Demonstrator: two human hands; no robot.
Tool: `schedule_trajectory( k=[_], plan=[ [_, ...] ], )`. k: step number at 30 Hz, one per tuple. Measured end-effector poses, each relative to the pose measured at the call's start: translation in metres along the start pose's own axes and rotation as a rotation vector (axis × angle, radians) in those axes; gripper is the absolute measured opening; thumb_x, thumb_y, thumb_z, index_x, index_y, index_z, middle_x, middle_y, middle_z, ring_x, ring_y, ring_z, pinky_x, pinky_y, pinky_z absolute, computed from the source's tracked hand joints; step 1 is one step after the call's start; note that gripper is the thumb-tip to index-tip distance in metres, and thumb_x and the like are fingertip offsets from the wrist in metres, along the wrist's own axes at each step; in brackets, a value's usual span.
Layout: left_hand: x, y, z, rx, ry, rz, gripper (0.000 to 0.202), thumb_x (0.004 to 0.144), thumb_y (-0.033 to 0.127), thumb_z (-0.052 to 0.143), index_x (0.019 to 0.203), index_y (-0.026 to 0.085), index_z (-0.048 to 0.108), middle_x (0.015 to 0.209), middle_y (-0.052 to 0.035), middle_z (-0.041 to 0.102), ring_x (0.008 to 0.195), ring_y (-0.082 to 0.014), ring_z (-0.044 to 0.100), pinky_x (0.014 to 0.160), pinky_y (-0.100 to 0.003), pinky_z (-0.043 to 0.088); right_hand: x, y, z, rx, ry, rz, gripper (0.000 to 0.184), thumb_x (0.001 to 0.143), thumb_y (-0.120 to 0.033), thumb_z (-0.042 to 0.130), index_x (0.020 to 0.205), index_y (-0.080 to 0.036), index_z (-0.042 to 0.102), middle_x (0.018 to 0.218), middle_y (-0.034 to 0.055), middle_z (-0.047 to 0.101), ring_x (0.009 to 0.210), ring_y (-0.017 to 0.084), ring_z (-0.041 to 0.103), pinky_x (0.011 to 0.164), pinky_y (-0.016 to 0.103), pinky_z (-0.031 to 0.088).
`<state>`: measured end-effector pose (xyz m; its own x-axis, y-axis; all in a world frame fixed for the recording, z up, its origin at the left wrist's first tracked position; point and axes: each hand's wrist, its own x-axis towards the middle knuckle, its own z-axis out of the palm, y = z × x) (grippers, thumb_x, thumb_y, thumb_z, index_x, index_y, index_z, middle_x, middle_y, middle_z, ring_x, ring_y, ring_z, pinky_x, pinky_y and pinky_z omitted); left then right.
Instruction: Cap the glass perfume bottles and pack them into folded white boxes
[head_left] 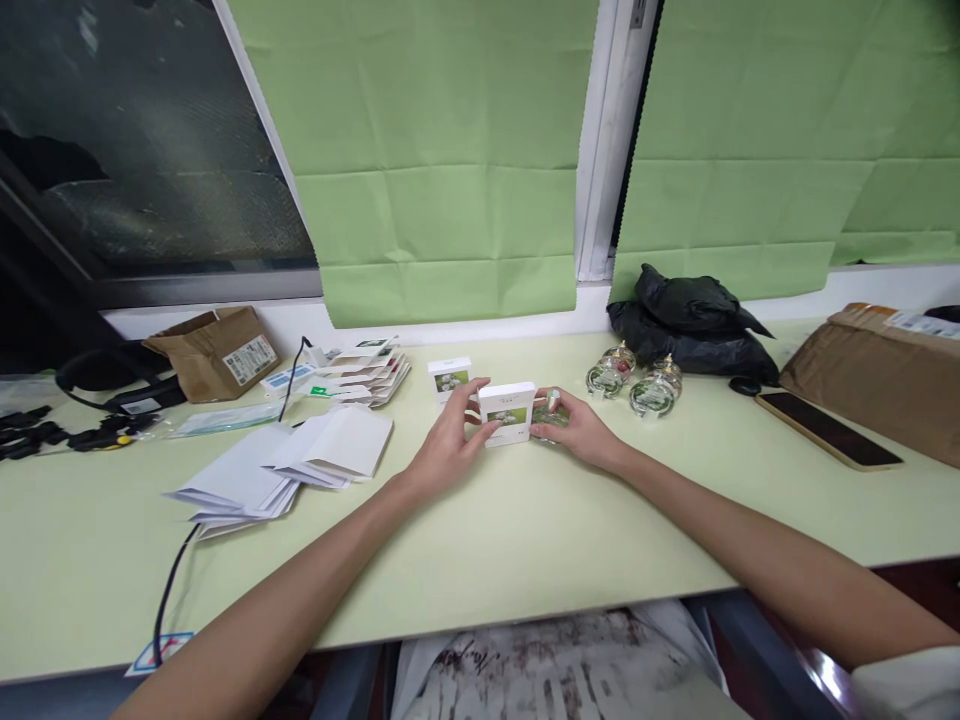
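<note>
A small white box (508, 414) with a green flower picture on its front stands upright at the middle of the table. My left hand (450, 440) closes on its left side, thumb on the front face. Right beside the box, my right hand (581, 430) curls its fingers and thumb around a shiny see-through glass bottle (553, 413), mostly covered by the hand. My right thumb tip comes up against the box's right edge. Behind my left hand a second white box (450, 378) with a similar picture stands on the table.
Two glass bottles (657, 388) stand to the right, near black plastic bags (690, 322), a phone (829, 428) and a large brown parcel (877, 375). Folded white cards (240, 475), flattened printed cartons (367, 372), a black cable (171, 585) and an open cardboard box (217, 355) lie left.
</note>
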<state>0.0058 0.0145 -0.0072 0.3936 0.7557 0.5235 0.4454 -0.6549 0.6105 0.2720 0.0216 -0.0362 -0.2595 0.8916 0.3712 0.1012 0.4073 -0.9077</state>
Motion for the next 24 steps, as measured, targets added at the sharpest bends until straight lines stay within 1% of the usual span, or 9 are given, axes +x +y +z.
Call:
schedule_trajectory(
  k=[3, 6, 8, 10, 13, 15, 17, 20, 24],
  plan=[
    [-0.003, 0.001, -0.004, 0.01, 0.015, 0.024, 0.057, 0.101, 0.038, 0.063, 0.15, 0.032, 0.036, 0.137, -0.01, 0.057, 0.1, -0.0189, 0.067, 0.084, -0.036, 0.061, -0.001, 0.0, -0.002, -0.045, -0.003, -0.005, 0.056, 0.08, -0.041, 0.086, 0.127, -0.024, 0.062, 0.123, 0.0089, 0.071, 0.116, 0.026, 0.065, 0.109, 0.049, 0.049],
    [-0.004, 0.0, -0.008, 0.017, 0.022, 0.093, 0.052, 0.101, 0.035, 0.065, 0.145, 0.03, 0.039, 0.139, -0.0111, 0.053, 0.099, -0.018, 0.067, 0.084, -0.036, 0.063, -0.003, -0.003, -0.003, -0.1, -0.003, -0.015, 0.061, 0.079, -0.042, 0.086, 0.132, -0.024, 0.06, 0.123, 0.0085, 0.069, 0.113, 0.026, 0.065, 0.108, 0.048, 0.049],
    [-0.003, -0.001, -0.009, 0.01, 0.036, 0.148, 0.052, 0.1, 0.033, 0.066, 0.145, 0.029, 0.04, 0.146, -0.0128, 0.047, 0.106, -0.0192, 0.066, 0.088, -0.039, 0.064, -0.005, -0.006, -0.002, -0.155, 0.021, -0.025, 0.063, 0.08, -0.043, 0.085, 0.134, -0.027, 0.057, 0.126, 0.0083, 0.067, 0.112, 0.025, 0.063, 0.105, 0.048, 0.051],
    [-0.002, -0.001, -0.009, 0.008, 0.067, 0.198, 0.052, 0.099, 0.032, 0.066, 0.144, 0.029, 0.041, 0.151, -0.0142, 0.041, 0.122, -0.0233, 0.061, 0.092, -0.041, 0.064, -0.007, -0.01, -0.001, -0.206, 0.071, -0.055, 0.066, 0.081, -0.044, 0.084, 0.137, -0.029, 0.053, 0.133, 0.0087, 0.063, 0.114, 0.025, 0.062, 0.105, 0.047, 0.052],
    [-0.002, 0.0, -0.009, 0.007, 0.097, 0.239, 0.048, 0.1, 0.03, 0.065, 0.142, 0.028, 0.043, 0.148, -0.0141, 0.042, 0.137, -0.0264, 0.05, 0.098, -0.044, 0.063, -0.01, -0.019, 0.0, -0.277, 0.161, -0.158, 0.065, 0.088, -0.043, 0.078, 0.144, -0.032, 0.047, 0.144, 0.0091, 0.056, 0.127, 0.027, 0.058, 0.112, 0.049, 0.048],
    [-0.003, 0.001, -0.008, -0.007, 0.084, 0.235, 0.044, 0.102, 0.028, 0.063, 0.142, 0.028, 0.044, 0.143, -0.013, 0.048, 0.135, -0.0252, 0.051, 0.1, -0.045, 0.062, -0.014, -0.026, 0.0, -0.367, 0.212, -0.239, 0.06, 0.093, -0.041, 0.072, 0.146, -0.032, 0.046, 0.145, 0.0093, 0.055, 0.134, 0.028, 0.054, 0.115, 0.051, 0.045],
    [-0.005, 0.002, -0.007, -0.023, 0.079, 0.226, 0.043, 0.102, 0.027, 0.062, 0.141, 0.029, 0.045, 0.14, -0.0124, 0.052, 0.132, -0.0242, 0.054, 0.102, -0.046, 0.062, -0.017, -0.035, 0.001, -0.486, 0.24, -0.313, 0.053, 0.097, -0.038, 0.067, 0.146, -0.032, 0.048, 0.144, 0.0097, 0.055, 0.136, 0.03, 0.052, 0.116, 0.054, 0.043],
    [-0.007, 0.003, -0.006, -0.036, 0.068, 0.236, 0.043, 0.102, 0.027, 0.062, 0.141, 0.029, 0.045, 0.141, -0.0125, 0.053, 0.131, -0.0245, 0.056, 0.101, -0.045, 0.062, -0.023, -0.049, 0.004, -0.633, 0.221, -0.431, 0.052, 0.1, -0.034, 0.062, 0.15, -0.033, 0.047, 0.146, 0.0095, 0.056, 0.138, 0.032, 0.05, 0.118, 0.056, 0.04],
    [-0.008, 0.006, -0.007, -0.068, 0.042, 0.266, 0.042, 0.102, 0.027, 0.062, 0.141, 0.03, 0.046, 0.143, -0.0126, 0.054, 0.133, -0.0251, 0.056, 0.098, -0.044, 0.063, -0.028, -0.059, 0.011, -0.692, 0.157, -0.557, 0.056, 0.102, -0.029, 0.058, 0.154, -0.033, 0.041, 0.149, 0.008, 0.057, 0.142, 0.032, 0.047, 0.12, 0.057, 0.039]
  ],
)
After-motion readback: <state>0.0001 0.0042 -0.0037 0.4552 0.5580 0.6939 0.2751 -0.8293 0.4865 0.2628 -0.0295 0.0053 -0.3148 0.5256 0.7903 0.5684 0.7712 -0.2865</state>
